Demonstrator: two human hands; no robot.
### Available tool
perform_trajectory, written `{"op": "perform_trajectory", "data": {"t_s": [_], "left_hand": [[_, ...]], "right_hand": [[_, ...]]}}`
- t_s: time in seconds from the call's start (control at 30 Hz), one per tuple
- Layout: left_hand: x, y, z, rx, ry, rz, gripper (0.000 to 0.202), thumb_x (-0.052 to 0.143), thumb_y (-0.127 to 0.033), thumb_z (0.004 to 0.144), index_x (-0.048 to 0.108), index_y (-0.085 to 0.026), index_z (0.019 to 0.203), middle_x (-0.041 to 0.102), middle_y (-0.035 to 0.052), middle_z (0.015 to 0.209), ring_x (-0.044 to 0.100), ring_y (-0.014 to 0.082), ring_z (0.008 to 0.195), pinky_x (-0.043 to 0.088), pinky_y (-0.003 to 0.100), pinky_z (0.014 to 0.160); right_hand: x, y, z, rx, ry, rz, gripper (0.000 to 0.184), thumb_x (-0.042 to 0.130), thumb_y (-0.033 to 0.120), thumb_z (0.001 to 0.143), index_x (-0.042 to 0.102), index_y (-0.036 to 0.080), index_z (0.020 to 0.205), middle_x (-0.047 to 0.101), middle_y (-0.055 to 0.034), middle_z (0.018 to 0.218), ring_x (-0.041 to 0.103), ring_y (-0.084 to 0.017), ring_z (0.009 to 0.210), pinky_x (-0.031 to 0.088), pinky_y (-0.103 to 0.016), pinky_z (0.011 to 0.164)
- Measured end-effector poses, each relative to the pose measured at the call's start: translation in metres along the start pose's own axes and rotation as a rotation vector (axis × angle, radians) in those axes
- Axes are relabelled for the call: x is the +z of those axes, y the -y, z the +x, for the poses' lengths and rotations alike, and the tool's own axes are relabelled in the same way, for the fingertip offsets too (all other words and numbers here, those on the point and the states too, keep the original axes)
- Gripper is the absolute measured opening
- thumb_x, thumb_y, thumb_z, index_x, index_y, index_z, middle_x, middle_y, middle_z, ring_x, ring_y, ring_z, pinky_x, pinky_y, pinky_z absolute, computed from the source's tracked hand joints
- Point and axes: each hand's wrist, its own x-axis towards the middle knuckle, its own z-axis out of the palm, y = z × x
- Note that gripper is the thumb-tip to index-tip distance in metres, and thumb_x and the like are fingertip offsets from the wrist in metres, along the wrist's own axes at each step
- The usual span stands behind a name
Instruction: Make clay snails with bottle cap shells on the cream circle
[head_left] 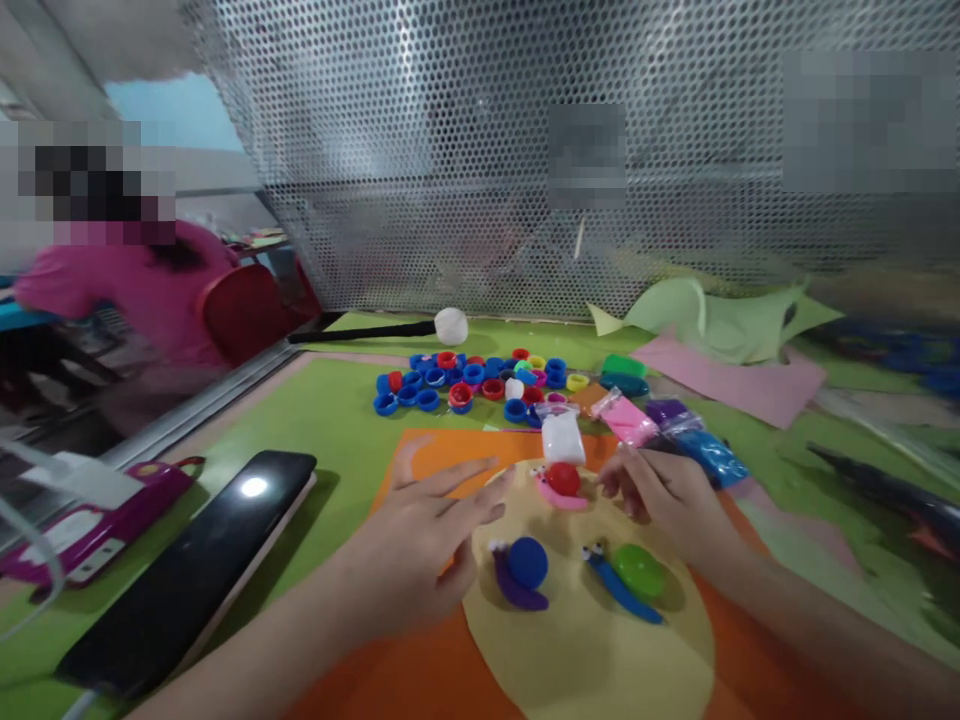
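My left hand hovers over the left edge of a round yellow paper, its fingers spread and nothing in them. Beside the far rim of this paper my right hand is closed, fingertips curled together; whatever they may pinch is hidden. Between the hands sits a clay snail with a pink body and a red cap as shell. Nearer to me are a purple snail with a blue cap and a blue snail with a green cap. Orange paper lies underneath.
Behind the papers lie several bottle caps and clay packets, one white, one pink, one blue. A black phone-like device and a purple power strip are at left. A perforated metal panel closes the back. Someone in pink sits far left.
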Motion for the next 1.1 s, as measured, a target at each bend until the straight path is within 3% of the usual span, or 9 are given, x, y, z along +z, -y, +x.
{"op": "perform_trajectory", "data": {"t_s": [0.17, 0.27, 0.37, 0.47, 0.53, 0.67, 0.8, 0.93, 1.1], "left_hand": [[0.009, 0.005, 0.002, -0.003, 0.002, 0.038, 0.039, 0.036, -0.01, 0.078, 0.054, -0.018, 0.111, 0.064, 0.0088, 0.114, 0.056, 0.0234, 0.111, 0.043, 0.041, 0.094], [0.014, 0.008, 0.003, -0.004, 0.008, 0.051, 0.038, 0.036, -0.012, 0.079, 0.054, -0.02, 0.112, 0.064, 0.0069, 0.115, 0.056, 0.0239, 0.11, 0.048, 0.039, 0.087], [0.015, 0.013, 0.004, -0.026, 0.007, 0.062, 0.04, 0.039, -0.013, 0.078, 0.053, -0.021, 0.115, 0.064, 0.0055, 0.116, 0.056, 0.0243, 0.11, 0.044, 0.041, 0.092], [0.017, 0.017, 0.003, -0.064, 0.004, 0.047, 0.04, 0.041, -0.015, 0.079, 0.052, -0.021, 0.118, 0.064, 0.0052, 0.116, 0.055, 0.0238, 0.112, 0.043, 0.039, 0.094], [0.019, 0.018, 0.003, -0.097, -0.003, 0.03, 0.039, 0.042, -0.017, 0.081, 0.051, -0.021, 0.119, 0.064, 0.0053, 0.116, 0.054, 0.0237, 0.112, 0.043, 0.038, 0.093], [0.024, 0.017, 0.004, -0.128, -0.044, -0.018, 0.033, 0.041, -0.018, 0.083, 0.053, -0.022, 0.114, 0.065, 0.0054, 0.113, 0.055, 0.0237, 0.11, 0.042, 0.04, 0.093], [0.022, 0.014, 0.007, -0.152, -0.075, -0.04, 0.028, 0.041, -0.022, 0.085, 0.054, -0.022, 0.111, 0.066, 0.0056, 0.111, 0.055, 0.0227, 0.109, 0.043, 0.037, 0.091], [0.015, 0.006, 0.01, -0.21, -0.081, -0.073, 0.023, 0.044, -0.029, 0.087, 0.055, -0.024, 0.106, 0.067, 0.0037, 0.107, 0.055, 0.0231, 0.107, 0.034, 0.043, 0.096], [0.009, -0.001, 0.017, -0.331, -0.073, -0.213, 0.024, 0.046, -0.032, 0.087, 0.055, -0.026, 0.108, 0.063, 0.0035, 0.112, 0.053, 0.0242, 0.109, 0.024, 0.05, 0.099]], "right_hand": [[-0.003, 0.006, 0.003, -0.07, -0.019, -0.232, 0.05, 0.02, 0.036, 0.094, 0.06, 0.017, 0.07, 0.06, -0.0021, 0.059, 0.053, -0.011, 0.047, 0.042, -0.02, 0.048], [-0.009, 0.016, 0.005, -0.074, -0.039, -0.477, 0.033, 0.034, 0.028, 0.089, 0.062, 0.017, 0.076, 0.063, -0.0043, 0.07, 0.058, -0.015, 0.062, 0.044, -0.026, 0.063], [-0.016, 0.022, 0.007, 0.005, -0.113, -0.74, 0.019, 0.048, 0.022, 0.082, 0.061, 0.013, 0.093, 0.062, -0.0143, 0.091, 0.057, -0.028, 0.086, 0.042, -0.04, 0.075], [-0.022, 0.02, 0.007, 0.114, -0.142, -0.911, 0.026, 0.06, 0.019, 0.075, 0.058, 0.005, 0.097, 0.057, -0.0244, 0.095, 0.054, -0.038, 0.09, 0.042, -0.047, 0.07], [-0.024, 0.017, 0.007, 0.138, -0.116, -0.953, 0.025, 0.062, 0.019, 0.073, 0.059, 0.005, 0.094, 0.058, -0.024, 0.09, 0.056, -0.037, 0.085, 0.044, -0.045, 0.065], [-0.023, 0.022, 0.009, 0.06, -0.081, -0.917, 0.022, 0.059, 0.02, 0.074, 0.059, 0.008, 0.092, 0.058, -0.0203, 0.089, 0.054, -0.037, 0.088, 0.044, -0.047, 0.068], [-0.02, 0.036, 0.006, -0.087, -0.06, -0.768, 0.04, 0.058, 0.025, 0.073, 0.05, 0.013, 0.11, 0.054, -0.0149, 0.107, 0.051, -0.031, 0.1, 0.044, -0.043, 0.08], [-0.014, 0.049, -0.004, -0.171, -0.044, -0.612, 0.043, 0.055, 0.028, 0.076, 0.042, 0.016, 0.115, 0.048, -0.0118, 0.116, 0.054, -0.021, 0.096, 0.048, -0.03, 0.073], [-0.009, 0.053, -0.008, -0.182, -0.011, -0.402, 0.037, 0.055, 0.025, 0.073, 0.044, 0.019, 0.108, 0.049, -0.011, 0.113, 0.056, -0.025, 0.095, 0.047, -0.034, 0.072]]}}
